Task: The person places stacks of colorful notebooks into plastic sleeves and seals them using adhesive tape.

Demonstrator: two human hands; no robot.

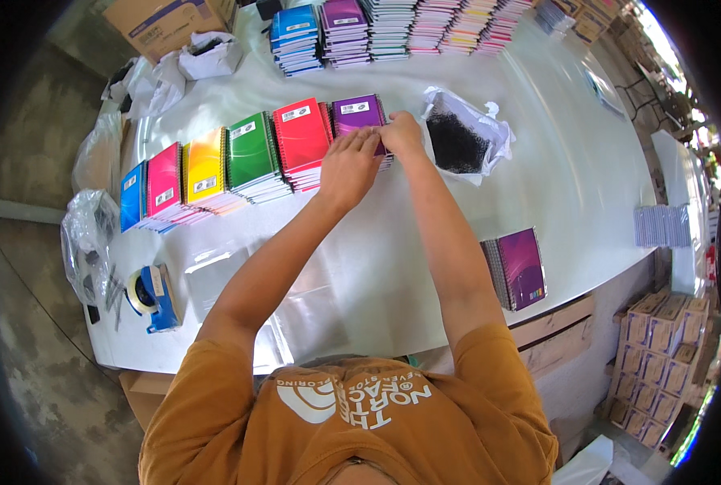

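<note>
A row of spiral notebook stacks runs across the table: blue (132,196), pink (165,179), yellow (205,166), green (252,152), red (301,134) and purple (356,111). Both my hands are at the purple stack on the row's right end. My left hand (349,168) lies over its near edge, fingers stretched out together. At its right side, my right hand (402,136) has its fingers curled against the spiral edge; its fingertips are partly hidden. Another small stack of purple notebooks (524,269) lies near the table's front right edge.
Right of the row sits white wrapping with black contents (457,141). Taller notebook stacks (389,31) line the far side. See-through plastic bags (296,303) lie before me, with a blue tape dispenser (160,299) to their left. Packed cartons (655,356) stand beyond the table's right side.
</note>
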